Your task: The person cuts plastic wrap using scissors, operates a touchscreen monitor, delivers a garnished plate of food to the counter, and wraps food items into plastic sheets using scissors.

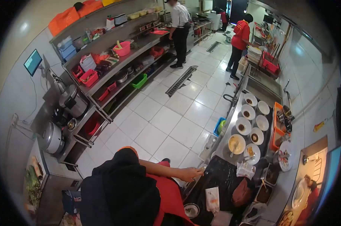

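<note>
My left hand (191,174) reaches from a black sleeve to the counter's near edge. Its fingers are curled together at a small pale thing too small to name. My right hand is out of view. Beside the left hand lies a black plastic-covered surface (216,174), with a white packet (212,199) and a small round bowl (192,210) on it. Farther along the steel counter stand several white bowls (243,125) with dark sauce at the bottom. A bowl of yellowish liquid (236,144) holds a spoon, and another bowl (251,153) has yellow food in it.
A person in red (240,37) stands at the right counter, and a person in a white shirt (180,22) by the left shelves. A tiled floor (166,120) with a drain grate (181,81) runs between. Large pots (73,101) stand left; orange crates (277,126) line the right wall.
</note>
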### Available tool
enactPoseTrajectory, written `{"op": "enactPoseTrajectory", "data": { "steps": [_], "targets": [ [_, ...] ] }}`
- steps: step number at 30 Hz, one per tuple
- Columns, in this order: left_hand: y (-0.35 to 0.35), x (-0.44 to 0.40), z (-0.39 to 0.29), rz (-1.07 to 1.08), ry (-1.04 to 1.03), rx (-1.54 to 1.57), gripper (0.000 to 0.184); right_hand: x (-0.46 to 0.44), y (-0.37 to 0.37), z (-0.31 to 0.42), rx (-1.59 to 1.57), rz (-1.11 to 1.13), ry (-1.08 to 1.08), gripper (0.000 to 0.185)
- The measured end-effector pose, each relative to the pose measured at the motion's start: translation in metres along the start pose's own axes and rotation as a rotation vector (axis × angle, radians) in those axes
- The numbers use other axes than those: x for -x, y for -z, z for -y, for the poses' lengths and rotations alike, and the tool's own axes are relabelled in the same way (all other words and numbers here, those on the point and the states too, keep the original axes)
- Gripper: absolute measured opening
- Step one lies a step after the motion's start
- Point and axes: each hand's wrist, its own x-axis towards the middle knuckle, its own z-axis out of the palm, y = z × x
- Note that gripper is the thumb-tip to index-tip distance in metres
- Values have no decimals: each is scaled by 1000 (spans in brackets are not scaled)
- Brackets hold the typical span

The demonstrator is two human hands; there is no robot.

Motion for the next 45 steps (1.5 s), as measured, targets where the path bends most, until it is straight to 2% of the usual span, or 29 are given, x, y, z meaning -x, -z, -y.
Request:
{"op": "enactPoseTrajectory", "data": {
  "steps": [6,8,12,14,15,18,19,20,22,24,26,27,29,31,32,34,35,36,37,38,39,40,41,42,43,44,45],
  "targets": [
    [28,2,38,-97,-25,73,63,28,-48,13,-19,6,-11,51],
    [52,7,50,-182,-74,171,55,35,-67,21,-26,-15,-3,51],
    [92,7,103,-351,-237,305,56,51,-110,49,-38,-76,50,50],
    [126,11,128,-438,-275,279,54,61,-135,67,-51,-108,83,50],
    [150,15,139,-389,-278,481,53,66,-152,75,-67,-126,98,49],
    [216,20,172,-384,-272,499,52,81,-204,95,-99,-134,145,49],
    [226,19,190,-502,-383,490,52,84,-221,99,-91,-121,169,49],
    [251,24,197,-499,-372,499,52,85,-242,97,-75,-94,207,49],
    [303,29,210,-337,-262,685,52,82,-299,82,-113,54,249,48],
    [336,30,230,-358,-281,791,51,117,-361,117,-699,186,-180,47],
    [388,27,266,-410,-307,896,49,205,-472,192,-545,178,-198,49],
    [408,25,276,-347,-291,1107,53,217,-492,177,-29,266,236,55],
    [450,36,297,-303,-282,1433,64,258,-550,181,149,545,563,65],
    [479,43,337,-369,-289,1452,67,327,-621,255,-351,769,43,59],
    [494,46,358,-406,-296,1471,69,361,-656,292,-568,779,-232,56],
    [528,67,408,-481,-269,1444,73,383,-725,290,-490,1058,-268,55],
    [546,78,435,-548,-233,1326,74,401,-761,294,-436,1122,-226,52],
    [567,91,458,-614,-197,1209,74,413,-794,295,-98,1267,164,49],
    [584,103,475,-724,-151,1284,70,424,-826,295,192,1299,595,45],
    [606,115,486,-837,-111,1359,67,447,-866,288,-131,1430,204,45],
    [624,124,506,-937,-101,1403,63,471,-906,281,-447,1462,-212,45],
    [641,131,529,-1030,-86,1441,59,490,-938,293,-556,1517,-372,46],
    [657,139,555,-1112,-33,1470,62,510,-971,307,-654,1559,-542,47],
    [667,147,576,-1185,32,1497,65,527,-993,329,-708,1647,-678,47],
    [681,157,601,-1241,2,1486,73,545,-1021,333,-743,1726,-643,48],
    [699,168,627,-1243,20,1471,73,565,-1050,337,-757,1725,-662,48],
    [710,177,649,-1367,71,1347,74,583,-1077,341,-804,1813,-627,48]
  ]
}}
